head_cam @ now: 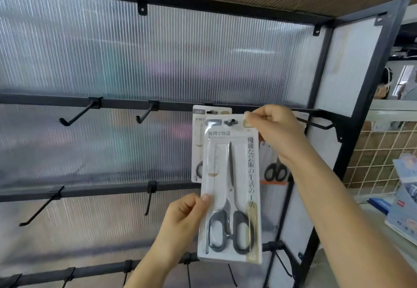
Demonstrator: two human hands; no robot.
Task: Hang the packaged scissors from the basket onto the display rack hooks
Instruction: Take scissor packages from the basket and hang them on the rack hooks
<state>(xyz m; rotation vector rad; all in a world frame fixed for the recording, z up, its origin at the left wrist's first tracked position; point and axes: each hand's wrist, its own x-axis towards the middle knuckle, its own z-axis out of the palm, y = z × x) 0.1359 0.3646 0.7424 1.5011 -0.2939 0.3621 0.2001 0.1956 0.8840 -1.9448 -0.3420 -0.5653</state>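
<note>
A white blister pack of grey-handled scissors hangs upright in front of the black display rack. Its top slot sits at the tip of a black hook. My right hand pinches the pack's top right corner. My left hand grips its left edge near the middle. Directly behind it hangs another scissors pack on the same hook. A third pack with black handles and an orange strip hangs to the right, partly hidden by my right wrist. The basket is out of view.
Bare black hooks stick out from the upper rail at left, and more from the lower rails. Ribbed translucent panels back the rack. A hook juts out at right. A wire grid and stacked goods stand at right.
</note>
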